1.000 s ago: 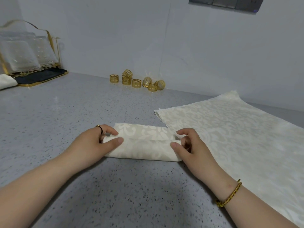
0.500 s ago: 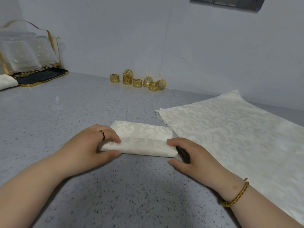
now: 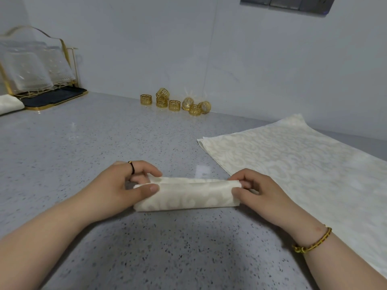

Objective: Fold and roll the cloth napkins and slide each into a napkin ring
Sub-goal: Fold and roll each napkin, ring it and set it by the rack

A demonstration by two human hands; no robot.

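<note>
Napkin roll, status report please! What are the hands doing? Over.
Copy: left hand and right hand each pinch an end of the rolled napkin. Roll lies on the counter, no ring on it. Gold napkin rings by the wall, nothing in between.

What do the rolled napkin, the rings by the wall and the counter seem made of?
The rolled napkin: woven cloth, perhaps damask, cream, with faint sheen and scroll pattern. The rings: probably metal, shiny gold finish, openwork pattern. The counter: speckled grey stone or composite, glossy.
</note>
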